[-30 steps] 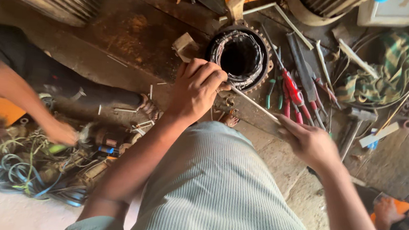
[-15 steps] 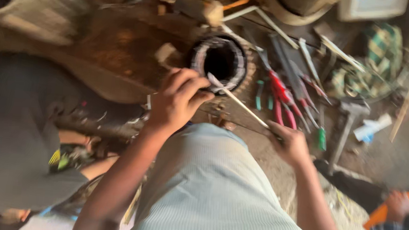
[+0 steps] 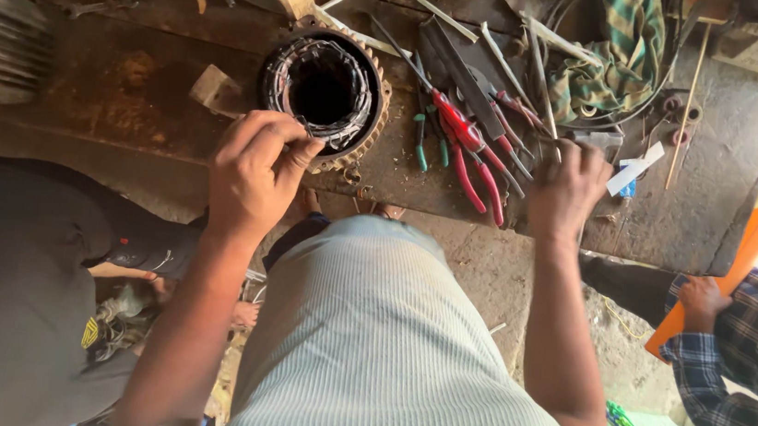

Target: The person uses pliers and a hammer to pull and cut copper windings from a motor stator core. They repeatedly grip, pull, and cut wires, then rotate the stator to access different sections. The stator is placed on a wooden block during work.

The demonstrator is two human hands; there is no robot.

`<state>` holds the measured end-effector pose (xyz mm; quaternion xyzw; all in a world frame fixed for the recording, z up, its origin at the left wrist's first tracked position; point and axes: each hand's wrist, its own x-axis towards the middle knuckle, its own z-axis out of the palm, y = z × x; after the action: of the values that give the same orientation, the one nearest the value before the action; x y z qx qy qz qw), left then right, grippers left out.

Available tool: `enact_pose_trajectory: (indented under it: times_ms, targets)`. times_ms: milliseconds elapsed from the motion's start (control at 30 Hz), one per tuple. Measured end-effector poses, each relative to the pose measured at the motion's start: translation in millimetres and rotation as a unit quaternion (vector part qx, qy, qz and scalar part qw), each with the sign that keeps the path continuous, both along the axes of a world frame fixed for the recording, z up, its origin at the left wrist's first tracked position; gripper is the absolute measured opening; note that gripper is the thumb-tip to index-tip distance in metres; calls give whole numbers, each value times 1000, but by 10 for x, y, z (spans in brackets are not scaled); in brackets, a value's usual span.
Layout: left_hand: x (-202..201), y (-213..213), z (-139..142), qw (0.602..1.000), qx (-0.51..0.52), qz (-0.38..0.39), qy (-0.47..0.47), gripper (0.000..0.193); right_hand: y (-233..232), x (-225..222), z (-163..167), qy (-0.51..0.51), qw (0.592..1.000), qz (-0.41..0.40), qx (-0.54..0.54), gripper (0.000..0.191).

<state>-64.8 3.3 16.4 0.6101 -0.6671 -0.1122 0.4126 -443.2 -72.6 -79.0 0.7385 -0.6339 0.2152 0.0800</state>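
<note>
Overhead view, cluttered workbench (image 3: 131,96). Motor stator (image 3: 324,92) lay on bench, bore empty, copper windings seated around inside, loose wire ends at near rim; winding work looked largely done, tidying left. Left hand (image 3: 253,173) at stator's near edge, fingers pinched on something thin, likely wire. Right hand (image 3: 566,189) curled among tools beside red-handled pliers (image 3: 468,152); contents of grip could not be told.

Worn wooden bench (image 3: 112,95), stator ring (image 3: 324,92), red pliers (image 3: 468,152), checked cloth (image 3: 612,55)

worn wooden workbench (image 3: 112,95), concrete floor (image 3: 484,279)
</note>
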Motion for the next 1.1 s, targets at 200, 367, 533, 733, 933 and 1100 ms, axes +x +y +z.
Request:
enact_pose_trajectory:
  times_ms: [200,367,533,733,933,1100]
  targets:
    - [-145,-30,-46,995,28,77,62,24,374,694,-32,10,983,102,154,37]
    - [21,-214,-96,992,42,97,68,22,339,812,-86,2,976,110,187,33]
    - [272,-40,-60,996,-3,26,88,11,259,459,8,-221,855,-41,468,39]
    - [597,155,-61,990,-1,95,105,9,715,243,281,-495,713,51,494,27]
    - [787,144,-209,987,15,28,160,11,838,1053,677,-251,811,126,513,29]
    - [917,209,-350,991,93,26,88,20,924,1909,1155,-99,922,231,295,29]
